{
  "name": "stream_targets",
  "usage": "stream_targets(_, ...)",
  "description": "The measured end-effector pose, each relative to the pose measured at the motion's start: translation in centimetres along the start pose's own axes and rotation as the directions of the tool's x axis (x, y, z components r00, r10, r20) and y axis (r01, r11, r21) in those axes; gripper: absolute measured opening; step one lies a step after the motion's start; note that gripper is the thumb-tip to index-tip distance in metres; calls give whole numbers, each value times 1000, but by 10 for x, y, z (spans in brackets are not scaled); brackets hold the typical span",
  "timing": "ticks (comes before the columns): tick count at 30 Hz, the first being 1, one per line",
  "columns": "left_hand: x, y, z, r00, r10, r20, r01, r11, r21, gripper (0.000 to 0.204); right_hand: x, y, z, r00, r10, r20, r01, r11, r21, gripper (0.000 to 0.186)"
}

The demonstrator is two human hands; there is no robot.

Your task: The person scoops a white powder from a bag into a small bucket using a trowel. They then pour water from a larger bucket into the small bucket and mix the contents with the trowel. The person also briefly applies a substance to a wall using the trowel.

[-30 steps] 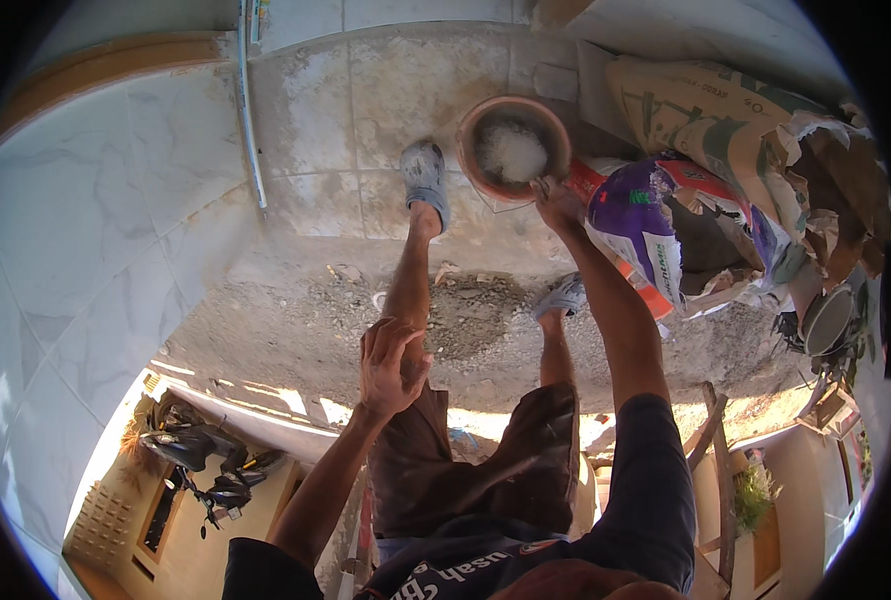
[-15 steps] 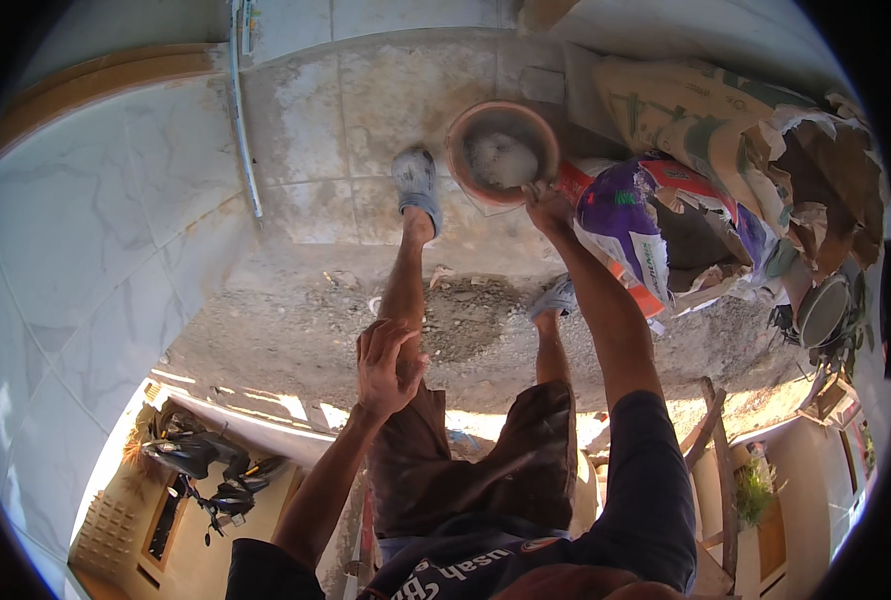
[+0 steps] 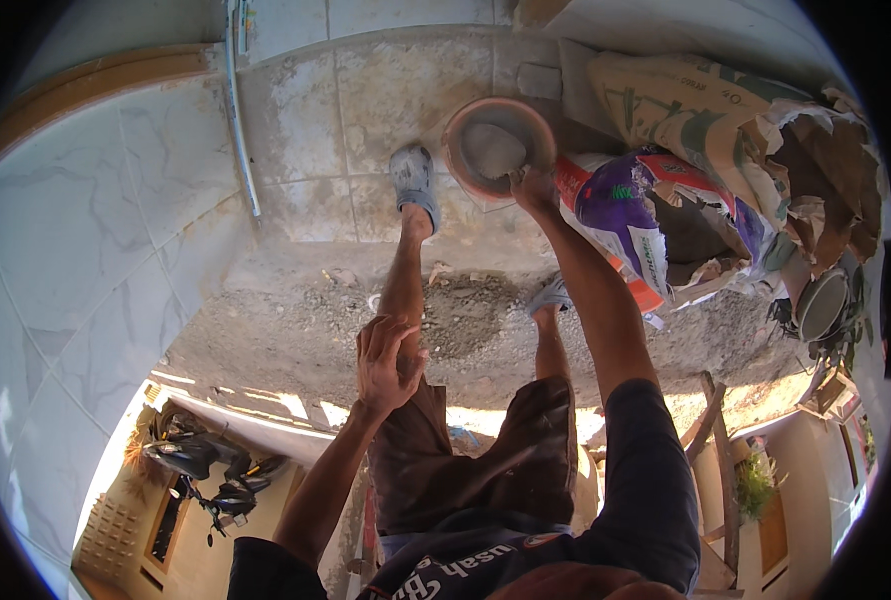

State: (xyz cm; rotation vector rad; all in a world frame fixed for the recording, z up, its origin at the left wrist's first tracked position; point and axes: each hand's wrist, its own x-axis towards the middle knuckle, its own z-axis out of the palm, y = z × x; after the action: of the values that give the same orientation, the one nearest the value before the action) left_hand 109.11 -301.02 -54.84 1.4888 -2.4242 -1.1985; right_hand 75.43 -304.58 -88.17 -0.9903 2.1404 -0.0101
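A round orange-brown bucket [image 3: 453,165] stands on the tiled floor in front of me. Inside it is a rounded, pale grey shape [image 3: 493,152]; whether it is a tool's blade or a heap of powder I cannot tell. My right hand [image 3: 533,188] reaches over the bucket's near right rim, its fingers closed beside the grey shape. What they grip is hidden. My left hand [image 3: 387,365] lies on my left knee, fingers loosely bent and apart, holding nothing. To the right of the bucket leans a torn purple, white and red sack [image 3: 615,205].
A torn brown paper sack [image 3: 665,95] lies behind the purple one. Gravelly rubble [image 3: 475,315] covers the lower step between my feet. A white pipe [image 3: 240,130] runs along the tiled wall [image 3: 75,250] at left. A grey pail [image 3: 822,305] sits at far right.
My right hand has moved slightly left and up, further over the bucket. The pale shape inside looks greyer and smoother. My left hand stays on the knee.
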Motion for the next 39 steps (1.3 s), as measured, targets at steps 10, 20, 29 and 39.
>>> stream_targets(10, 3, 1, 0, 1000, 19, -18, -20, 999, -28, 43, 33, 19, 21, 990, -124, -66, 113, 983, -142, 46)
stream_targets(20, -2, 4, 2, 1000, 21, 5, -21, 1000, 10, 45, 3, 1, 8, 787, 96, 609, -512, 653, 559, 39)
stream_targets(29, 2, 19, 18, 997, 66, 28, -68, 996, 55, 43, -121, 5, -7, 996, -23, -86, 58, 904, 423, 41)
stream_targets(39, 9, 48, 44, 997, 80, 7, -80, 995, 63, 36, -334, 42, -351, 948, -205, -244, 249, 954, 167, 27)
